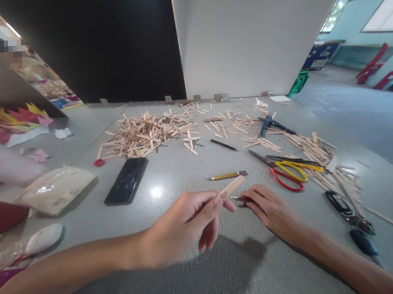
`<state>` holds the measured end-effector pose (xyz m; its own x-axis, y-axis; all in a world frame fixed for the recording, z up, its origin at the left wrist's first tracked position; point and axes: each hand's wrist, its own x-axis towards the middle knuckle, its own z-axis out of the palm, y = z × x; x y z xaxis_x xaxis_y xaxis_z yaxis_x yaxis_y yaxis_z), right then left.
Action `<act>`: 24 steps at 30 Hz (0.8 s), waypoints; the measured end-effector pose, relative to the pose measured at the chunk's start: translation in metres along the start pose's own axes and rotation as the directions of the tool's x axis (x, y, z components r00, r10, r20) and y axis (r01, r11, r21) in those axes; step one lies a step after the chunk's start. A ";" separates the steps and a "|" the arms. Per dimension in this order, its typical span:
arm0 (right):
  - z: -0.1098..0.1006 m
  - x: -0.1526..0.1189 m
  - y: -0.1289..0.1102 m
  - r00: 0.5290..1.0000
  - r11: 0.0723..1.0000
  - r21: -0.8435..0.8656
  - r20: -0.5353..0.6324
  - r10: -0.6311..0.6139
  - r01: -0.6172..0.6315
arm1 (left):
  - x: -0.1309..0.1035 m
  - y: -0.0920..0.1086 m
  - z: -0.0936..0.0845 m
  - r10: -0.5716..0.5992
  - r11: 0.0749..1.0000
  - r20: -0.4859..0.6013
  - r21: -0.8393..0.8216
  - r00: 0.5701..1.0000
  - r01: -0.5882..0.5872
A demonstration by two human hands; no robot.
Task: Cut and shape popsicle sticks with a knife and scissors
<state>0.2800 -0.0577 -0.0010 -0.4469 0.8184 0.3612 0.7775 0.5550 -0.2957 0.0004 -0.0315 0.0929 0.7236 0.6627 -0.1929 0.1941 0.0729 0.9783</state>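
My left hand pinches a flat wooden craft stick between thumb and fingers, raised off the table and tilted up to the right. A small dark outline is marked on the stick near my thumb. Low over the tabletop to the right, my right hand has its fingers curled together. A thin, pale sliver shows at its fingertips; what it is cannot be made out. Just beyond both hands lies a yellowish craft knife. A black pen rests farther back.
A heap of craft sticks lies behind a phone. Scissors, blue-handled pliers, more sticks and keys are at right. A plastic packet and white mouse sit left. Panels stand behind.
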 end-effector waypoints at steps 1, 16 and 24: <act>0.000 0.000 0.001 1.000 1.000 -0.008 0.006 -0.005 0.005 | 0.001 0.000 -0.001 -0.006 1.000 0.004 0.012 1.000 0.006; -0.039 -0.018 0.098 0.860 0.830 -0.227 -0.161 0.485 -0.510 | 0.008 0.008 -0.020 -0.010 0.990 -0.074 0.140 0.997 0.020; -0.055 -0.008 0.089 0.774 0.779 0.022 -0.101 0.625 -0.626 | 0.006 0.006 -0.016 0.018 0.994 -0.041 0.109 0.999 -0.014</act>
<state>0.3768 -0.0231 0.0187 0.1847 0.9653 0.1845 0.8759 -0.0766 -0.4763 -0.0051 -0.0153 0.0991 0.6989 0.6943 -0.1719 0.2554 -0.0178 0.9667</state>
